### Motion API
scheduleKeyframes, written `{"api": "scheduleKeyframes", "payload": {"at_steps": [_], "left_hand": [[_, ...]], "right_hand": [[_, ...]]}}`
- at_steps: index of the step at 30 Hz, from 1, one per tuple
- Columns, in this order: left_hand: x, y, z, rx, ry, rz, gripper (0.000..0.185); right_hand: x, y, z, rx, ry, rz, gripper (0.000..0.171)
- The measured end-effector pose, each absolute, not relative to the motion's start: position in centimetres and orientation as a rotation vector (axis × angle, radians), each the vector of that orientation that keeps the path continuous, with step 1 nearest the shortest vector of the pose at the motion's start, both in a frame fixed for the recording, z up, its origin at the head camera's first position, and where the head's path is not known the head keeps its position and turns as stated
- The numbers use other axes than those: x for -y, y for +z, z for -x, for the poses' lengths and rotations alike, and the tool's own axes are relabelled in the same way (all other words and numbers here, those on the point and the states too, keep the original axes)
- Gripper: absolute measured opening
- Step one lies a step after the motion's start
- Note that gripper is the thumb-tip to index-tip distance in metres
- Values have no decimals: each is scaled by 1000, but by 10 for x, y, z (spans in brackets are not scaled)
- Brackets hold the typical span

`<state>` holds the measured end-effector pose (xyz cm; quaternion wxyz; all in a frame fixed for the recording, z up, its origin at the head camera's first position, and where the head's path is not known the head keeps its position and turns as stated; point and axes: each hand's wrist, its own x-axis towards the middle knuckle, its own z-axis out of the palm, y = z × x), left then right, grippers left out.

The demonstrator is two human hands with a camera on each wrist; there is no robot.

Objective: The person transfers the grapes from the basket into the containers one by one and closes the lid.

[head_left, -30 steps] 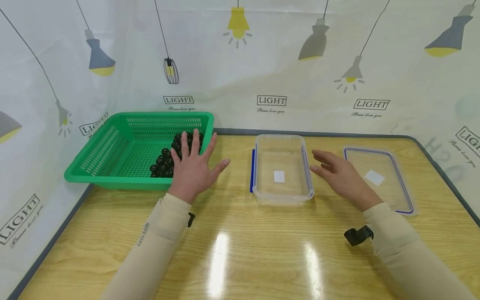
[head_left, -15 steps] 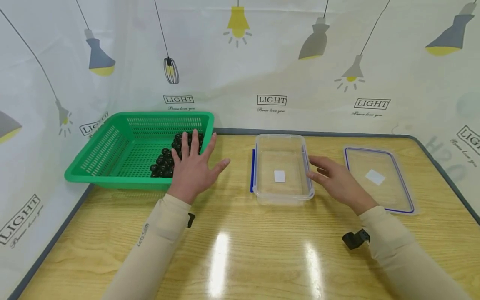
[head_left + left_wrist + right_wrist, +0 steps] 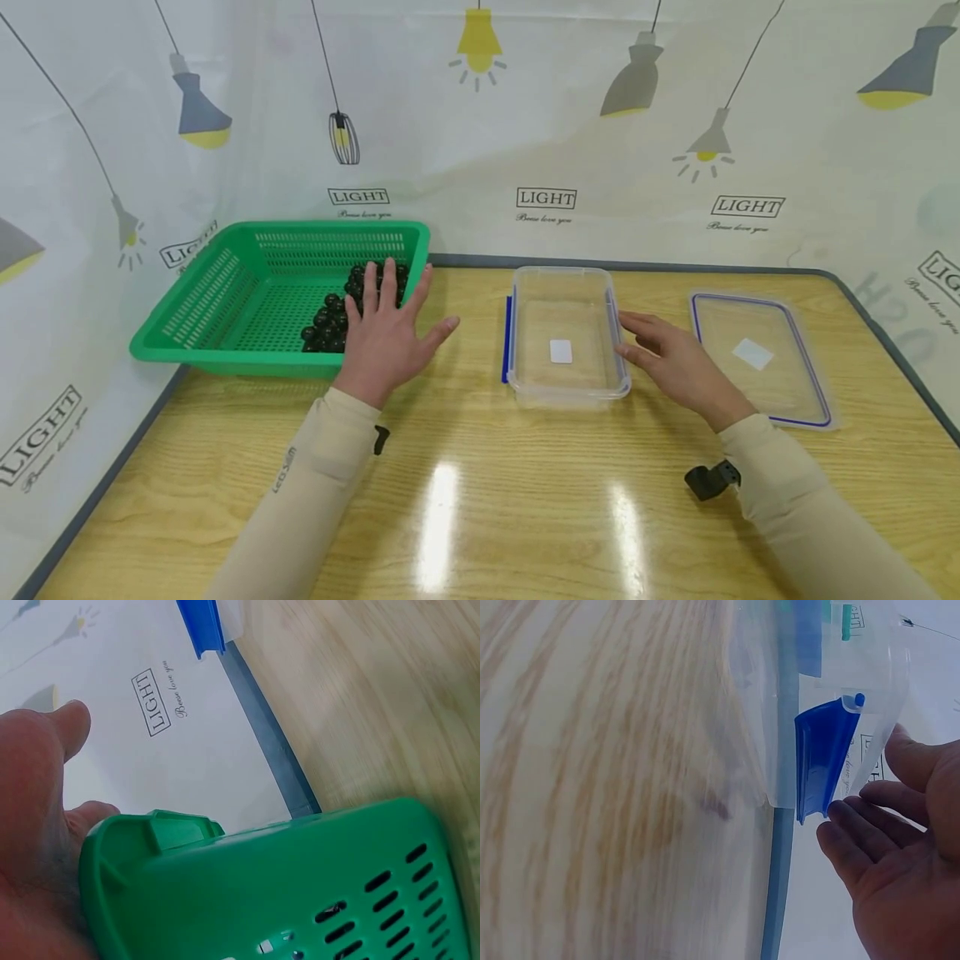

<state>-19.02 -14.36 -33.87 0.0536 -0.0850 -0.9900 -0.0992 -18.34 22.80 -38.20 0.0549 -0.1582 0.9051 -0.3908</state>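
A: Taking twelve o'clock as straight ahead of the wearer, where is everything sitting?

B: The slotted green plastic basket (image 3: 247, 362) is sitting at eleven, with dark grapes (image 3: 326, 327) lying toward its own three o'clock side. The clear plastic storage box (image 3: 566, 393) is standing just short of one; its blue-sealed lid (image 3: 772, 333) is lying flat at two on the wood-grain tabletop (image 3: 517, 500).

A: Hands?

B: The left hand (image 3: 386, 333) is spreading its fingers wide over the grapes, across the basket's four o'clock corner. I am seeing no grip; contact with the fruit is staying hidden. The right hand (image 3: 675, 354) is keeping a moderate gap between thumb and fingers, its tips lying at the box's three o'clock side, by a blue latch (image 3: 825, 757). It is not gripping; whether it is pressing, I cannot tell.

A: Handling estimate?

B: For the grapes I am expecting smooth, slippery skins, bruising easily. I am favouring cupping them from beneath; no view is clearly showing a stem. The box I am judging light, fairly stiff and prone to sliding. I am recommending its rim at three and nine, avoiding the hinged latches.
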Motion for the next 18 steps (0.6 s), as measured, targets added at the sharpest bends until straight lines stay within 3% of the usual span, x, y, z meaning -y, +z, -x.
{"api": "scheduleKeyframes", "payload": {"at_steps": [11,18], "left_hand": [[148,-329,191,2976,-309,264,79],[183,-314,198,3002,-429,172,79]], "right_hand": [[-229,-383,182,-2761,-1191,480,59],[-229,-383,183,-2743,-1204,475,60]]}}
